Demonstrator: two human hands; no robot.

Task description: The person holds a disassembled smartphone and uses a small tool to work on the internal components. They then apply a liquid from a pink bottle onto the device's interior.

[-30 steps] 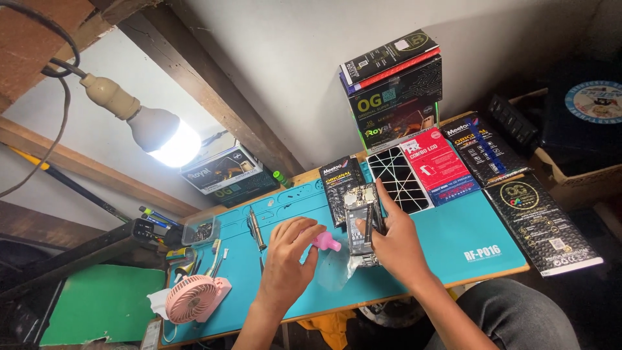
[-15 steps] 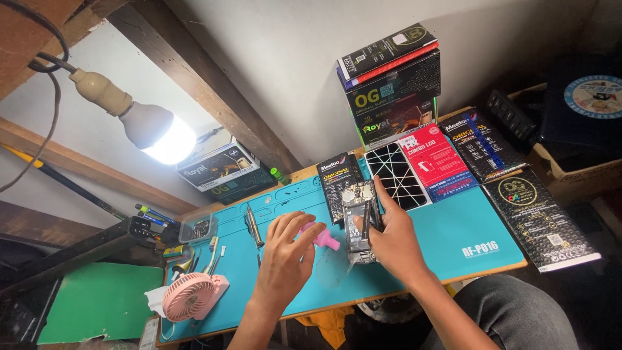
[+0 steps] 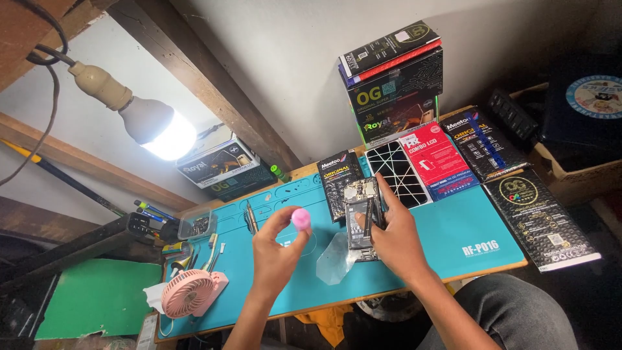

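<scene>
Nearest, a grey-trousered knee (image 3: 512, 311) shows at the bottom right, below the edge of the wooden bench. On the near left of the teal rubber work mat (image 3: 453, 233) lies a small pink handheld fan (image 3: 190, 293), next to a green cutting board (image 3: 97, 298). The left hand (image 3: 275, 249) is raised above the mat, thumb and fingertips pinched together on a small round pink cap-like piece (image 3: 301, 218); what the piece is exactly cannot be told. Just right of it a clear plastic film scrap (image 3: 337, 258) lies on the mat. The right hand (image 3: 392, 236) is clamped around an opened smartphone with bare circuit boards (image 3: 360, 214), fingers wrapped over its right edge, the phone resting on the mat. Left of the hands, metal tweezers (image 3: 249, 217) and a small clear tray of screws (image 3: 197, 225) sit near the far-left part of the mat. Farther back, flat packets lie in a row: a black parts packet (image 3: 337, 175), a black panel with white line pattern (image 3: 396, 172), a red flat box (image 3: 435, 159), and further black packets (image 3: 541, 217) to the right. Against the far wall stands a stack of dark boxes (image 3: 392, 84). On the far left, a lit bare bulb (image 3: 159, 129) hangs on a cable under a wooden beam.
</scene>
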